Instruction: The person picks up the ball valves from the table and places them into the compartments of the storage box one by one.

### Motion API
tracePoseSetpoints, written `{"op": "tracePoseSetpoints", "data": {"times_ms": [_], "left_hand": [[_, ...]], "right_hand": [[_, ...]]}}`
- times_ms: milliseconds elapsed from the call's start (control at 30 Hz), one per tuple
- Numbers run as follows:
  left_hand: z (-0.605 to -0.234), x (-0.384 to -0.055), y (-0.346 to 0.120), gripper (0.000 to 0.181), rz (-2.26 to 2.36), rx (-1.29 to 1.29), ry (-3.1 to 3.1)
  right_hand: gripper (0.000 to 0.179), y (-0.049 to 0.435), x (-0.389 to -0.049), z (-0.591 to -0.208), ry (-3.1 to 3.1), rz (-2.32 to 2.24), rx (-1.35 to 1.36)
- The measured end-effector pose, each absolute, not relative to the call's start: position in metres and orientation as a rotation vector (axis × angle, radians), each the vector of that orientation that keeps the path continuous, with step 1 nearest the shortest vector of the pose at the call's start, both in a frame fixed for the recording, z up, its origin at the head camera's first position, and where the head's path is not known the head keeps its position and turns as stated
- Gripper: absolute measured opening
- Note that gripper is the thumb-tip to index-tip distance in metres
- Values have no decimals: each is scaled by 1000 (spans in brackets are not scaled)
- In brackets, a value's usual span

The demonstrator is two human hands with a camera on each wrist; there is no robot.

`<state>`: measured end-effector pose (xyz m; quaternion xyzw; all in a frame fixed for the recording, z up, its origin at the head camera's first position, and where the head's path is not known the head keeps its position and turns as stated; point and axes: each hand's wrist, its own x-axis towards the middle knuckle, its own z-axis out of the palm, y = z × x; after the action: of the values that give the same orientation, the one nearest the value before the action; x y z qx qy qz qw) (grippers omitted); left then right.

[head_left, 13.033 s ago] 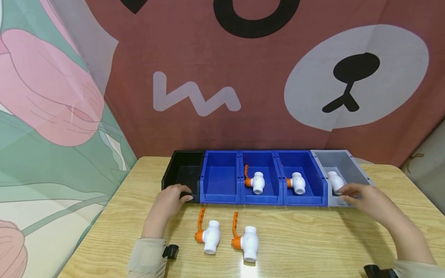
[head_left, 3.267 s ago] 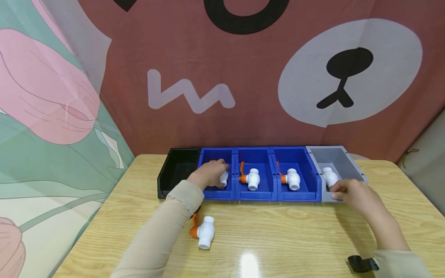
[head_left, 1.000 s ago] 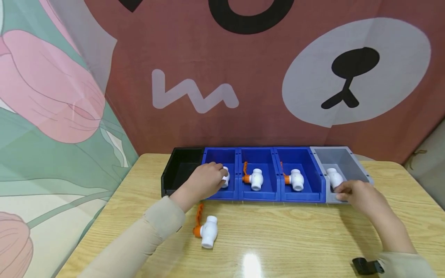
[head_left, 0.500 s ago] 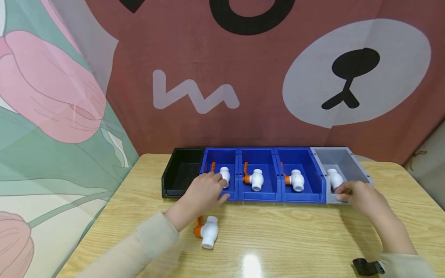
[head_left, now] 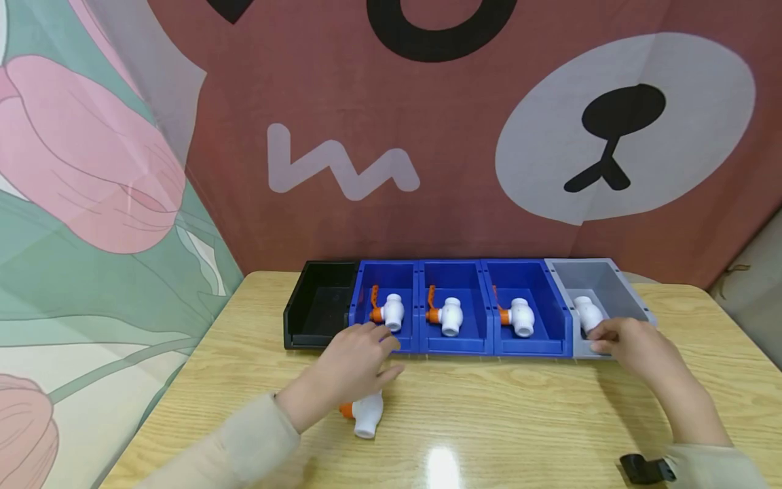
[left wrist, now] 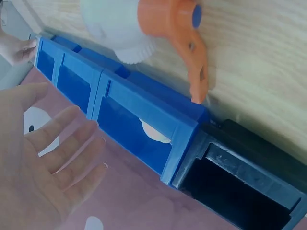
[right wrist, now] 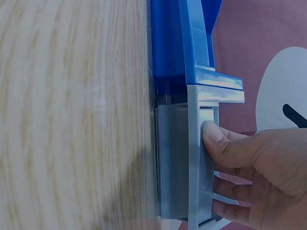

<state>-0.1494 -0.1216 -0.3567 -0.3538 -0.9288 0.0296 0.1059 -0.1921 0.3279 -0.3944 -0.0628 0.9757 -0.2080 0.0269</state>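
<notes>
My left hand (head_left: 360, 360) hangs with spread, relaxed fingers over a white ball valve with an orange handle (head_left: 368, 415) on the table, hiding most of that handle. In the left wrist view the palm is bare, and the valve (left wrist: 115, 24) lies in front of the bins. Similar valves sit in the left blue bin (head_left: 394, 312), the middle blue bin (head_left: 452, 316) and the right blue bin (head_left: 522, 317). My right hand (head_left: 638, 350) pinches the front edge of the grey bin (right wrist: 172, 163), thumb outside and fingers behind. A white valve body (head_left: 588, 314) lies in that bin.
A black bin (head_left: 324, 299) stands at the left end of the row, which runs along the back of the wooden table (head_left: 519, 421). Behind it hangs a printed curtain (head_left: 452, 163). A black wrist strap (head_left: 644, 468) is on the right forearm.
Over the earlier frames one table valve went into the left blue bin. My left hand has let go of it and drawn back over the other table valve. The right hand stays put.
</notes>
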Motion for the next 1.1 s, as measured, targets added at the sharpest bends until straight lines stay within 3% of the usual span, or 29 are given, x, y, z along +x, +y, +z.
{"op": "tracePoseSetpoints", "data": {"times_ms": [533,1100], "left_hand": [[-369,-129,-133,30,-18,-1156,-2728],[-391,-114,-151,44,-28,-1134,-2775]], "right_hand": [[9,327,-190,-397,3033,-649,-212],[10,327,-191,-394,3027,-643,-204]]}}
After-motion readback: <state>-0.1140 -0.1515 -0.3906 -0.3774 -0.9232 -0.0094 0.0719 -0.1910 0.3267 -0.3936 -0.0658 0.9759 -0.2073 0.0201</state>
